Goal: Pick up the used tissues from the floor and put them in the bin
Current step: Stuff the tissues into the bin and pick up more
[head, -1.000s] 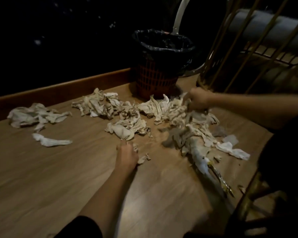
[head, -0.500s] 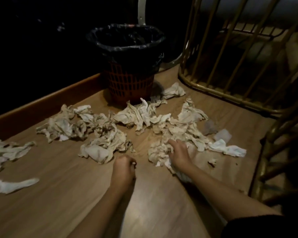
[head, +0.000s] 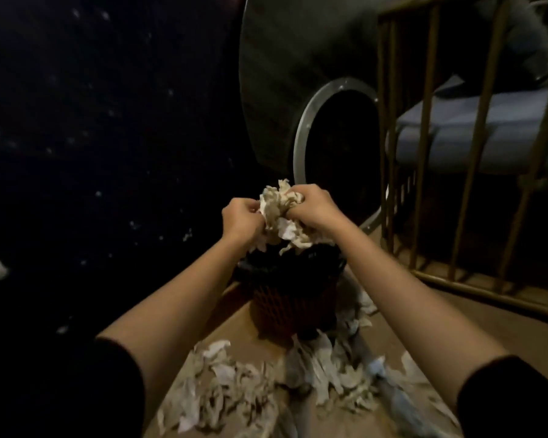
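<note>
A wad of crumpled white tissues [head: 282, 216] hangs just above the bin's mouth, gripped from both sides. My left hand [head: 241, 218] clutches its left edge and my right hand [head: 310, 206] squeezes its right side. Below them stands the orange lattice bin [head: 290, 308] with a black liner, its rim partly hidden by my arms and the wad. Several more used tissues [head: 266, 384] lie scattered over the wooden floor [head: 393, 324] in front of the bin.
A golden barred frame [head: 478, 147] with a blue-grey mattress stands at the right. Behind the bin is a dark round object with a silver ring [head: 307, 121]. The left side is dark wall.
Both hands have left the floor and risen with a gathered wad of tissues to above the bin. The view has tilted upward and closer to the bin.
</note>
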Motion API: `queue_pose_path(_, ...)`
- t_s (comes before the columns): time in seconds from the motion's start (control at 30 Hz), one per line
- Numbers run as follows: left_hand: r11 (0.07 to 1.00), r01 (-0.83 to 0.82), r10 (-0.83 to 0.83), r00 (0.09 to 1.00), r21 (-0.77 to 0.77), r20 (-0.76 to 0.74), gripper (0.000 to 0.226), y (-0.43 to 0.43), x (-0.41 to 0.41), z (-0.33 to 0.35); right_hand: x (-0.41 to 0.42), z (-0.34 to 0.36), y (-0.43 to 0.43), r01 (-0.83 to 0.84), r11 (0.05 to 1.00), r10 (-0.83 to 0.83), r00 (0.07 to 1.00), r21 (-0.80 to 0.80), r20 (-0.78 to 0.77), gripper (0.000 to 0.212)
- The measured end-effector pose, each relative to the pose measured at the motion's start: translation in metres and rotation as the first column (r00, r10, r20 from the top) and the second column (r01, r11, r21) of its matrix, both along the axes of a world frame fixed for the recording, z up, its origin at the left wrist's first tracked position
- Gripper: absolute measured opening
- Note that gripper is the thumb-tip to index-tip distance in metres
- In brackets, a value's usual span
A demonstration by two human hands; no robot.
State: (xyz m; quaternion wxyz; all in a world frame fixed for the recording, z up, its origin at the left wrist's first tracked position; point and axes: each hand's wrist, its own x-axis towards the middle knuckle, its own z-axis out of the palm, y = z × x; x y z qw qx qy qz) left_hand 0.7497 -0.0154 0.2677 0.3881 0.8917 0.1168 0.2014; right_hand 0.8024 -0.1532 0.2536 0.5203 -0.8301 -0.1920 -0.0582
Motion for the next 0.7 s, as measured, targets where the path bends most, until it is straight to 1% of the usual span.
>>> queue_pose_path(0.03, 1.0, 0.006, -0.007, 0.999, -0.03, -0.034, 0.019, -0.002, 0.015, 0.015, 0.017, 0.008, 0.006, 0.006, 1.0, -0.006, 0.998, -0.014, -0.055, 0.016)
queue_pose_path(0.07, 0.996, 0.031, -0.038, 0.996, -0.088, -0.082, 0.029, -0.004, 0.029, 0.026, 0.033, 0.01, 0.012, 0.003, 0.999, -0.007, 0.993, -0.035, -0.114, 0.018)
queue_pose_path(0.1, 0.984, 0.061, -0.086, 0.986, -0.17, -0.146, 0.041, -0.005, 0.04, 0.032, 0.046, 0.007, 0.015, -0.022, 0.999, 0.014, 0.981, -0.041, -0.192, 0.022)
queue_pose_path(0.13, 0.964, 0.074, -0.131, 0.967, -0.254, -0.218, 0.05, -0.006, 0.046, 0.035, 0.055, 0.001, 0.017, -0.057, 0.998, 0.051, 0.956, -0.013, -0.289, 0.026)
queue_pose_path(0.17, 0.954, 0.077, -0.158, 0.95, -0.288, -0.268, 0.056, -0.003, 0.052, 0.033, 0.061, -0.006, 0.017, -0.07, 0.996, 0.083, 0.923, 0.048, -0.376, 0.031)
queue_pose_path(0.2, 0.958, 0.07, -0.155, 0.943, -0.28, -0.293, 0.058, 0.003, 0.055, 0.029, 0.067, -0.016, 0.018, -0.04, 0.994, 0.08, 0.898, 0.102, -0.433, 0.036)
queue_pose_path(0.23, 0.968, 0.058, -0.131, 0.946, -0.243, -0.296, 0.059, 0.012, 0.056, 0.023, 0.071, -0.026, 0.019, 0.023, 0.991, 0.04, 0.888, 0.13, -0.459, 0.041)
queue_pose_path(0.27, 0.981, 0.042, -0.092, 0.961, -0.19, -0.261, 0.056, 0.022, 0.055, 0.015, 0.074, -0.035, 0.019, 0.1, 0.987, -0.033, 0.894, 0.128, -0.447, 0.043)
queue_pose_path(0.3, 0.991, 0.02, -0.048, 0.979, -0.135, -0.2, 0.051, 0.032, 0.051, 0.007, 0.074, -0.04, 0.021, 0.168, 0.981, -0.118, 0.913, 0.095, -0.391, 0.038)
queue_pose_path(0.33, 0.996, 0.002, -0.014, 0.991, -0.091, -0.135, 0.045, 0.043, 0.043, -0.001, 0.071, -0.044, 0.025, 0.209, 0.977, -0.183, 0.935, 0.053, -0.305, 0.029)
queue_pose_path(0.37, 0.999, -0.002, -0.001, 0.998, -0.05, -0.065, 0.041, 0.054, 0.032, -0.013, 0.062, -0.047, 0.031, 0.219, 0.975, -0.207, 0.956, 0.036, -0.21, 0.022)
queue_pose_path(0.4, 1.0, 0.017, -0.017, 1.0, 0.007, 0.007, 0.038, 0.065, 0.019, -0.028, 0.051, -0.05, 0.038, 0.191, 0.981, -0.186, 0.975, 0.033, -0.12, 0.018)
queue_pose_path(0.43, 0.993, 0.065, -0.07, 0.996, 0.099, 0.053, 0.036, 0.075, 0.004, -0.043, 0.036, -0.051, 0.043, 0.134, 0.991, -0.134, 0.991, 0.019, -0.028, 0.017)
queue_pose_path(0.47, 0.969, 0.126, -0.138, 0.989, 0.211, 0.047, 0.034, 0.084, -0.01, -0.06, 0.02, -0.056, 0.047, 0.073, 0.997, -0.073, 0.996, -0.008, 0.057, 0.018)
queue_pose_path(0.5, 0.933, 0.187, -0.195, 0.981, 0.307, -0.005, 0.032, 0.092, -0.023, -0.08, 0.003, -0.063, 0.051, 0.016, 0.999, -0.01, 0.991, -0.044, 0.13, 0.017)
queue_pose_path(0.53, 0.899, 0.257, -0.241, 0.966, 0.354, -0.089, 0.03, 0.096, -0.034, -0.099, -0.013, -0.074, 0.053, -0.032, 0.995, 0.049, 0.981, -0.093, 0.187, 0.017)
queue_pose_path(0.57, 0.871, 0.335, -0.283, 0.94, 0.36, -0.189, 0.028, 0.098, -0.043, -0.12, -0.029, -0.088, 0.053, -0.071, 0.987, 0.103, 0.969, -0.147, 0.226, 0.016)
queue_pose_path(0.6, 0.837, 0.422, -0.325, 0.895, 0.347, -0.305, 0.027, 0.099, -0.047, -0.143, -0.043, -0.106, 0.051, -0.094, 0.972, 0.147, 0.959, -0.215, 0.241, 0.015)
queue_pose_path(0.63, 0.79, 0.518, -0.365, 0.827, 0.328, -0.427, 0.028, 0.097, -0.049, -0.169, -0.057, -0.127, 0.048, -0.112, 0.947, 0.184, 0.957, -0.302, 0.224, 0.014)
queue_pose_path(0.67, 0.738, 0.604, -0.396, 0.748, 0.3, -0.533, 0.035, 0.092, -0.049, -0.194, -0.068, -0.148, 0.043, -0.132, 0.905, 0.219, 0.96, -0.404, 0.177, 0.013)
queue_pose_path(0.7, 0.693, 0.668, -0.416, 0.678, 0.271, -0.606, 0.047, 0.085, -0.046, -0.219, -0.078, -0.17, 0.036, -0.157, 0.847, 0.242, 0.964, -0.508, 0.105, 0.012)
